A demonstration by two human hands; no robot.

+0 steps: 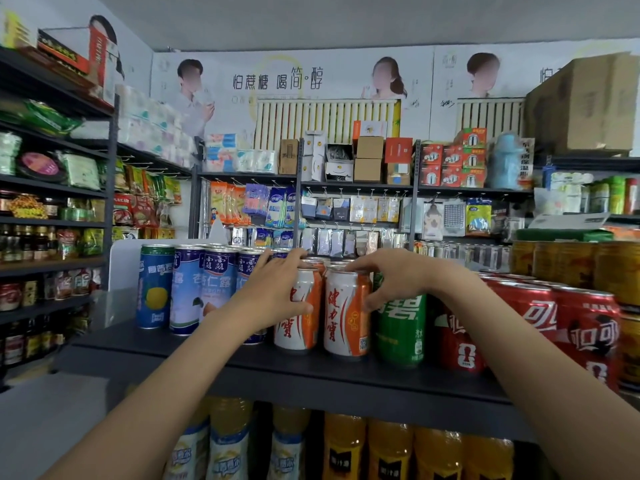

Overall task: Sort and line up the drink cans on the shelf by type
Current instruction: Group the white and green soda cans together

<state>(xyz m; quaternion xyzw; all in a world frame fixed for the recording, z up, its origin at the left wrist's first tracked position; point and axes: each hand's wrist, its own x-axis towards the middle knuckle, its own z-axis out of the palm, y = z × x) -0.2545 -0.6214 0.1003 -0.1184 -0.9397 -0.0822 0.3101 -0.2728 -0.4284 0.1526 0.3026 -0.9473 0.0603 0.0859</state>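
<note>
— Which way do the cans stand?

— All upright on the dark shelf, long axis vertical, tops up. At the front middle two orange-and-white cans stand side by side: the left orange-and-white can and the right orange-and-white can, both with red lettering turned toward the camera. More of that kind show behind them, only their tops visible.

— And the hands?

— The left hand curls round the left orange-and-white can, fingers over its rim and far side, thumb across the front. The right hand grips the right orange-and-white can, fingers over its top, thumb pressed on its right side.

— What stands beside them?

— Just right of the right one, a green soda can, partly behind the right hand. Further right, red cola cans in a row. To the left, tall blue-and-white almond drink cans, touching one another, and at the far left a blue can with a yellow fruit.

— Below the shelf?

— Bottles of yellow and orange drink.
</note>
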